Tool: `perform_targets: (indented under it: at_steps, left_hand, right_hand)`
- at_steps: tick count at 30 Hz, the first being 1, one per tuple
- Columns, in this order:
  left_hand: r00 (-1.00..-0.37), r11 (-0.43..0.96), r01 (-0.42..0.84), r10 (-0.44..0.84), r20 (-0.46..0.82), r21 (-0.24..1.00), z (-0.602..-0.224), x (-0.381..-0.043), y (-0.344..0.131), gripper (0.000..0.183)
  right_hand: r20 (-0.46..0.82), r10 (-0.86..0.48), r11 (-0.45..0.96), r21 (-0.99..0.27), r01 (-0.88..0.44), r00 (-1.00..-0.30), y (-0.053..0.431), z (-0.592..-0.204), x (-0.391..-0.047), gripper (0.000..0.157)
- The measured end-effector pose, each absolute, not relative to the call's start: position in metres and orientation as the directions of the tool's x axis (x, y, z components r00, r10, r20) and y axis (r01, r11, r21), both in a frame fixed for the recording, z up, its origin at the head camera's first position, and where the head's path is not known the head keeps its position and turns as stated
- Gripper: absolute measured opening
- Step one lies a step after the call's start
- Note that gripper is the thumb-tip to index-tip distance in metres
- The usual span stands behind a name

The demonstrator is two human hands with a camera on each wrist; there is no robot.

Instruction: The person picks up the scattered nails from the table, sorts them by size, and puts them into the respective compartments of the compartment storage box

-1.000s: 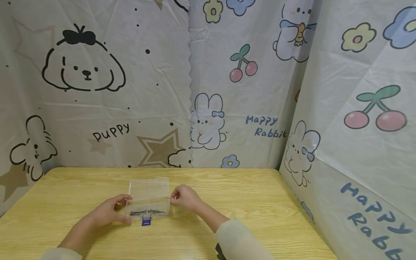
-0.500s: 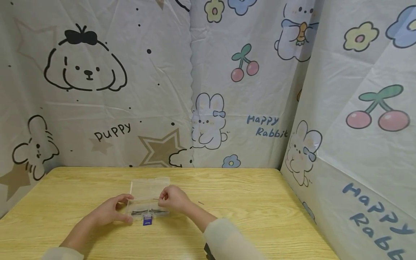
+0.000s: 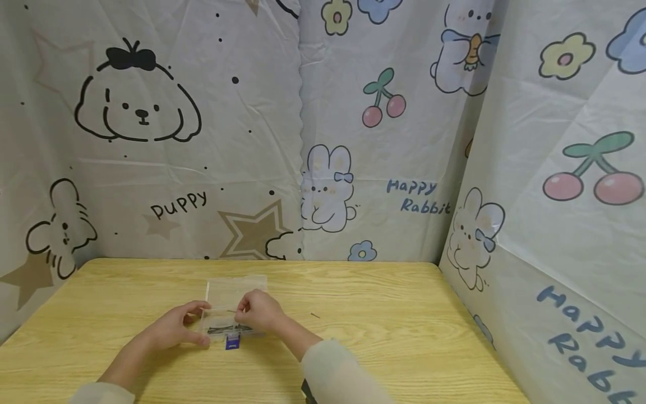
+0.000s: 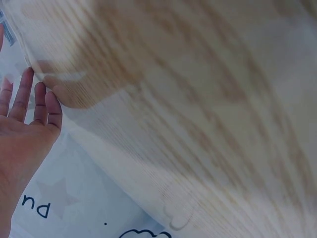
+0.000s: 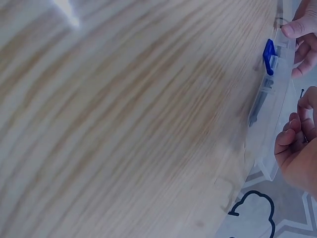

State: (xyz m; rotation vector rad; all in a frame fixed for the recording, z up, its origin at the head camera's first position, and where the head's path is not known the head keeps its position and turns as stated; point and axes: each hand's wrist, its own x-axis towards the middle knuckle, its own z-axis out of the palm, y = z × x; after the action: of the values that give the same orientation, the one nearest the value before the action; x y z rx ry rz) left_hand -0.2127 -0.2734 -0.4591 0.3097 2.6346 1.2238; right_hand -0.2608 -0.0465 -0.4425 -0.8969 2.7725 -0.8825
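Note:
A clear plastic box (image 3: pixel 219 320) stands on the table with its transparent lid (image 3: pixel 234 289) open toward the back and a blue latch (image 3: pixel 232 341) at the front. Several thin dark nails (image 3: pixel 218 330) lie inside it. My left hand (image 3: pixel 174 326) holds the box's left end, thumb at the front corner and fingers farther back. Over the right part of the box, my right hand (image 3: pixel 260 310) pinches a thin nail (image 3: pixel 231 311) between thumb and fingertips. In the right wrist view that nail's small head (image 5: pixel 302 90) shows above the curled fingers.
One loose nail (image 3: pixel 315 315) lies on the wooden table (image 3: pixel 383 336) to the right of the box. Printed cloth (image 3: pixel 242 140) hangs behind the table and along its right side. A dark object (image 3: pixel 308 391) shows beneath the right sleeve.
My right hand has moved left from beside the box to over it, carrying the nail. The loose nail on the table has come into view. My left hand stays at the box.

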Motion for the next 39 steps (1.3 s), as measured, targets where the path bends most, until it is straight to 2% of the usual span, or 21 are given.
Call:
perform_targets:
  at_steps: [15,29,39]
  left_hand:
    - [-0.952,0.624,0.077,0.278,-0.129,0.777,-0.458,-0.214,-0.273,0.079]
    - [-0.951,0.614,0.061,0.275,-0.141,0.787,-0.458,-0.215,-0.273,0.08]
    - [-0.951,0.629,0.044,0.265,-0.16,0.777,-0.458,-0.214,-0.273,0.081]
  right_hand:
    - [0.053,-0.478,0.715,-0.556,-0.423,-0.877,-0.062,-0.446,-0.259,0.008]
    - [0.056,-0.456,0.732,-0.543,-0.41,-0.888,-0.066,-0.451,-0.261,0.007]
    - [0.079,-0.466,0.693,-0.587,-0.419,-0.881,-0.059,-0.445,-0.262,0.015]
